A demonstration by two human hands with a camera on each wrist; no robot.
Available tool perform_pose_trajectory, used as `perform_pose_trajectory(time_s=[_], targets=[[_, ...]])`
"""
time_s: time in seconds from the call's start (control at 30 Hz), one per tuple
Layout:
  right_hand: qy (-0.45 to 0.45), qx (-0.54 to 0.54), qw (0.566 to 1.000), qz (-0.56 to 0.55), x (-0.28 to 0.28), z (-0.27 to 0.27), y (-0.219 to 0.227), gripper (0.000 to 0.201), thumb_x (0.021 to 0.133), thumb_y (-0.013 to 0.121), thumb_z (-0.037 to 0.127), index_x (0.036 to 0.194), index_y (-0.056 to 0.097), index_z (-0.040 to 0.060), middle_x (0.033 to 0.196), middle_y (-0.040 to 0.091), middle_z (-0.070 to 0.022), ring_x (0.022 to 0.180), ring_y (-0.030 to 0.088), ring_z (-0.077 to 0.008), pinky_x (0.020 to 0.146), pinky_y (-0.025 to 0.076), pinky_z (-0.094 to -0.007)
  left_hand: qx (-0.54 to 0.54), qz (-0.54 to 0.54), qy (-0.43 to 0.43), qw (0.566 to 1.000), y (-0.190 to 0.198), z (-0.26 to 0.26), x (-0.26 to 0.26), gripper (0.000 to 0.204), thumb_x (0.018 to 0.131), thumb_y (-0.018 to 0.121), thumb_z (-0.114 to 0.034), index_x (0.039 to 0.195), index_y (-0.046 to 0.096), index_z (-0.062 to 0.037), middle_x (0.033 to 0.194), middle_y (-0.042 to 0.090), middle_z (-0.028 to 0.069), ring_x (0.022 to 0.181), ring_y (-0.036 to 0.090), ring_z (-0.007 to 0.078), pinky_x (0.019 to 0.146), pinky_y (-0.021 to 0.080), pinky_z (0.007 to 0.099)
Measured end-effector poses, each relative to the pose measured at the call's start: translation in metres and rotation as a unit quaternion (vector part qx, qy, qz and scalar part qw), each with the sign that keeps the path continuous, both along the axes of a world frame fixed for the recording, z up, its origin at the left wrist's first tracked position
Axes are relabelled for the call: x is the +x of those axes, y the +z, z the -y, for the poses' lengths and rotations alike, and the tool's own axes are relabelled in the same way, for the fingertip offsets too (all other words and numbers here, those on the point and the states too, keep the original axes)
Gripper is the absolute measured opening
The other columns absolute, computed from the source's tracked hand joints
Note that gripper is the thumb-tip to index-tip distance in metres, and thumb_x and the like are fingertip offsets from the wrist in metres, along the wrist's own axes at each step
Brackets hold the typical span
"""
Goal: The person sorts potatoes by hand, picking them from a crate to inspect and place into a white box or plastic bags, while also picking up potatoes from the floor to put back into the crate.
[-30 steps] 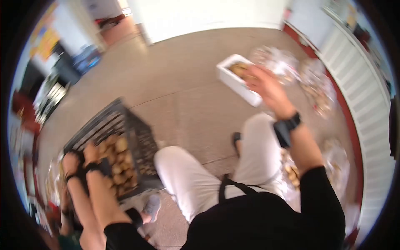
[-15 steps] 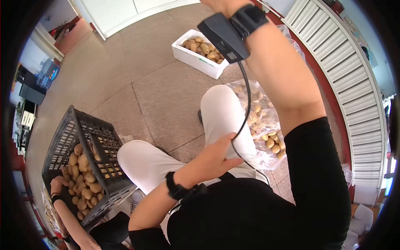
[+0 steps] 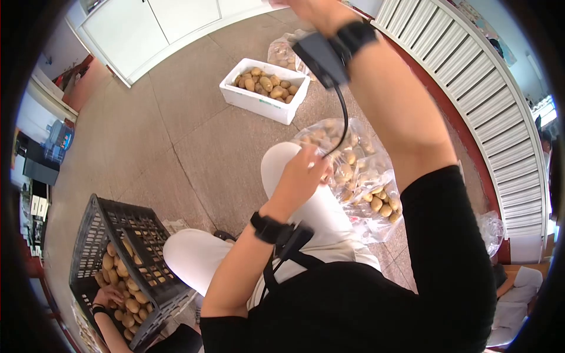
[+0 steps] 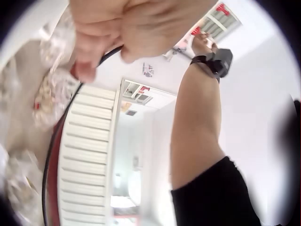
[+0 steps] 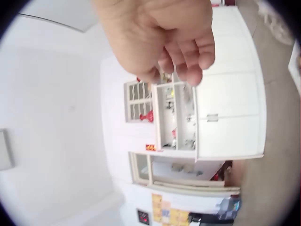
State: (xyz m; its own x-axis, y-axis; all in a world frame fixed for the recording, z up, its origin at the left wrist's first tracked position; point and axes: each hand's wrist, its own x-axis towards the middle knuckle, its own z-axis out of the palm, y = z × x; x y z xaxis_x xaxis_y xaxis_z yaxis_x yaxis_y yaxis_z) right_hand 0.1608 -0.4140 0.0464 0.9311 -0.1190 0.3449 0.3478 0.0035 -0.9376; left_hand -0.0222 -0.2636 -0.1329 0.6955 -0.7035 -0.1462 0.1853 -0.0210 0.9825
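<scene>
In the head view my left hand (image 3: 301, 175) is over the lap, its fingers curled round a black cable (image 3: 345, 115) that runs up to the device on my right wrist. The left wrist view has the same hand (image 4: 136, 28) at the top, the cable (image 4: 45, 179) passing out from its fingers. My right hand (image 3: 312, 10) is raised at the head view's top edge, partly cut off. Seen in the right wrist view, that hand (image 5: 162, 35) holds nothing, its fingers loosely bent.
A white box (image 3: 256, 105) of potatoes stands on the floor ahead. Clear bags (image 3: 368, 170) of potatoes lie right of my knees. At left, another person's hand (image 3: 107, 296) is in a black crate (image 3: 94, 235) of potatoes. A white radiator (image 3: 471, 94) lines the right side.
My right hand has gone from over the white box to raised high. My left hand has come from the crate to the lap and now grips the cable. The view has turned.
</scene>
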Motion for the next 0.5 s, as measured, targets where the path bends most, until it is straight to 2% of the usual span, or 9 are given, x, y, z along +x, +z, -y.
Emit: perform_pose_trajectory(time_s=[0.07, 0.13, 0.17, 0.2, 0.23, 0.33, 0.4, 0.47, 0.5], targets=[[-0.020, -0.124, 0.991, -0.044, -0.017, 0.032, -0.059, 0.023, 0.085, 0.057, 0.023, 0.093, 0.056, 0.0012, 0.081, 0.059, -0.0060, 0.067, 0.055, -0.0112, 0.058, 0.045, -0.0249, -0.019, -0.097, 0.040, 0.994, -0.021, -0.027, 0.003, 0.046, 0.089, 0.051, -0.017, 0.125, 0.034, 0.0061, 0.108, 0.053, 0.0202, 0.090, 0.061, 0.0235, 0.067, 0.052, 0.0295], [-0.022, -0.027, 0.992, -0.123, -0.042, 0.059, -0.133, 0.023, 0.084, 0.058, 0.026, 0.089, 0.056, 0.0041, 0.075, 0.058, -0.0027, 0.063, 0.053, -0.0084, 0.053, 0.043, -0.0222, -0.020, -0.124, 0.065, 0.990, -0.012, -0.069, 0.019, 0.045, 0.088, 0.051, -0.015, 0.125, 0.035, 0.0056, 0.107, 0.054, 0.0194, 0.090, 0.061, 0.0238, 0.067, 0.052, 0.0292], [-0.046, -0.053, 0.977, -0.200, -0.054, 0.081, -0.173, 0.022, 0.085, 0.057, 0.027, 0.088, 0.056, 0.0046, 0.075, 0.058, -0.0020, 0.061, 0.051, -0.0076, 0.053, 0.043, -0.0215, -0.003, -0.097, 0.116, 0.988, -0.003, -0.090, 0.027, 0.045, 0.088, 0.052, -0.016, 0.124, 0.036, 0.0053, 0.107, 0.054, 0.0188, 0.090, 0.061, 0.0235, 0.066, 0.052, 0.0289], [-0.037, -0.001, 0.967, -0.252, -0.068, 0.102, -0.215, 0.023, 0.085, 0.057, 0.026, 0.088, 0.056, 0.0041, 0.076, 0.058, -0.0018, 0.062, 0.051, -0.0075, 0.053, 0.043, -0.0217, 0.014, -0.069, 0.167, 0.983, 0.001, -0.111, 0.036, 0.045, 0.087, 0.052, -0.017, 0.124, 0.036, 0.0050, 0.107, 0.055, 0.0181, 0.089, 0.061, 0.0231, 0.066, 0.051, 0.0287], [-0.079, -0.001, 0.958, -0.275, -0.089, 0.111, -0.248, 0.022, 0.085, 0.056, 0.026, 0.085, 0.057, 0.0041, 0.075, 0.058, -0.0026, 0.060, 0.052, -0.0076, 0.053, 0.044, -0.0217, 0.004, -0.077, 0.224, 0.971, -0.003, -0.134, 0.047, 0.042, 0.088, 0.052, -0.017, 0.122, 0.039, 0.0039, 0.106, 0.055, 0.0153, 0.088, 0.060, 0.0215, 0.067, 0.050, 0.0276], [-0.093, -0.056, 0.897, -0.429, -0.139, 0.138, -0.330, 0.023, 0.086, 0.054, 0.025, 0.089, 0.061, 0.0041, 0.076, 0.061, -0.0039, 0.059, 0.057, -0.0109, 0.055, 0.048, -0.0223, 0.003, -0.069, 0.349, 0.934, -0.025, -0.200, 0.077, 0.032, 0.090, 0.049, -0.016, 0.117, 0.044, 0.0009, 0.102, 0.057, 0.0110, 0.089, 0.059, 0.0186, 0.069, 0.050, 0.0263], [-0.033, -0.066, 0.879, -0.472, -0.162, 0.131, -0.363, 0.024, 0.085, 0.054, 0.024, 0.095, 0.061, 0.0039, 0.081, 0.063, -0.0047, 0.065, 0.060, -0.0127, 0.057, 0.049, -0.0225, 0.003, -0.076, 0.380, 0.922, -0.038, -0.223, 0.090, 0.029, 0.091, 0.048, -0.015, 0.116, 0.046, 0.0000, 0.100, 0.057, 0.0098, 0.089, 0.059, 0.0177, 0.069, 0.050, 0.0260], [0.032, -0.017, 0.874, -0.484, -0.174, 0.108, -0.396, 0.019, 0.084, 0.055, 0.020, 0.085, 0.060, 0.0018, 0.074, 0.063, -0.0092, 0.066, 0.063, -0.0169, 0.053, 0.050, -0.0268, -0.018, -0.099, 0.401, 0.910, -0.052, -0.232, 0.100, 0.027, 0.091, 0.048, -0.014, 0.114, 0.047, -0.0009, 0.098, 0.058, 0.0087, 0.087, 0.059, 0.0167, 0.070, 0.050, 0.0264], [0.105, 0.033, 0.866, -0.487, -0.182, 0.099, -0.425, 0.020, 0.084, 0.054, 0.021, 0.087, 0.060, 0.0019, 0.076, 0.063, -0.0100, 0.067, 0.063, -0.0175, 0.054, 0.051, -0.0275, -0.017, -0.121, 0.437, 0.891, -0.053, -0.222, 0.101, 0.024, 0.091, 0.047, -0.012, 0.112, 0.048, -0.0008, 0.094, 0.059, 0.0094, 0.084, 0.060, 0.0167, 0.066, 0.051, 0.0260]])
